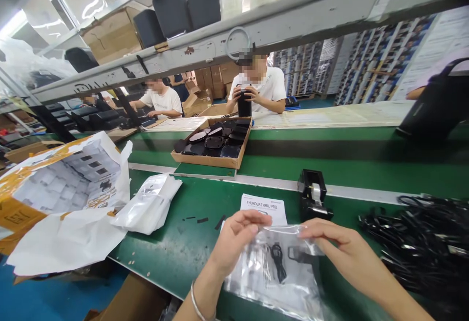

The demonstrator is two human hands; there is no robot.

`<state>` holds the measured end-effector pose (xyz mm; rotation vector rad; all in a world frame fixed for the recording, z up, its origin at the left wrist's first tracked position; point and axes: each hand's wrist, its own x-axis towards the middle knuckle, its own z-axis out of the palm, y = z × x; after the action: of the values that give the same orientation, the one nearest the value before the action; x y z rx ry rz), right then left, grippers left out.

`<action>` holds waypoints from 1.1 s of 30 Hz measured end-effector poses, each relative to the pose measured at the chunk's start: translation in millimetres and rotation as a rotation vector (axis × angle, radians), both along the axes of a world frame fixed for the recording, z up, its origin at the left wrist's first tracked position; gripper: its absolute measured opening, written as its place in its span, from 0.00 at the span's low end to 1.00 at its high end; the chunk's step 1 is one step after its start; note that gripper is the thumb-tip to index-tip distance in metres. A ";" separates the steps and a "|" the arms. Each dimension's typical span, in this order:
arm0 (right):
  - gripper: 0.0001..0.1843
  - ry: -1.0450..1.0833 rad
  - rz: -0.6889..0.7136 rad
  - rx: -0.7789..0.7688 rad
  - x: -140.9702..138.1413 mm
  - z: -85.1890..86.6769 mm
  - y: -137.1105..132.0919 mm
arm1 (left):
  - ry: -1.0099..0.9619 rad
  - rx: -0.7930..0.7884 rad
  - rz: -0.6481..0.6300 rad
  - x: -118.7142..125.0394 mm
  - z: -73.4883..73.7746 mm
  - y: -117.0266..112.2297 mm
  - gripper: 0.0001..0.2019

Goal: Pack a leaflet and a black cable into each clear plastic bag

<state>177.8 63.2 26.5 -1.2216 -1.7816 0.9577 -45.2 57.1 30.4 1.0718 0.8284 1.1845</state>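
My left hand (236, 240) pinches the upper left edge of a clear plastic bag (293, 294). The bag's upper right edge is between the fingers and thumb of my right hand (335, 240). A coiled black cable (278, 263) and a dark strap-like piece (306, 254) show through the plastic; I cannot tell if the strap's whole length is inside. Behind and partly under the bag lie printed sheets (262, 204) headed "THUNDERTRAIL PRO". Just beyond my right hand stands a black tape dispenser (313, 196).
A heap of black cables (421, 243) lies at right. At left are a stack of clear bags (152, 203) and an open paper-lined box (69, 179). A cardboard tray (216, 157) holds dark parts. Across the green bench (176, 257), a person (269, 84) holds a black device.
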 end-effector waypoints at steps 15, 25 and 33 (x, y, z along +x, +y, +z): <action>0.18 -0.136 -0.597 -0.106 36.7 -11.9 42.9 | 0.269 -0.054 0.171 30.1 -24.0 2.0 0.15; 0.22 0.109 -0.540 -0.180 8.4 -28.5 26.3 | 0.306 -0.030 0.162 32.5 -34.0 0.4 0.13; 0.16 -0.116 -0.547 -0.128 17.7 -40.5 -1.5 | 0.372 -0.028 0.161 32.7 -33.0 -0.4 0.09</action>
<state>195.5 61.7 -14.0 -1.7552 -1.3643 0.6943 -12.5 56.7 -2.6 1.2406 1.2351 1.1164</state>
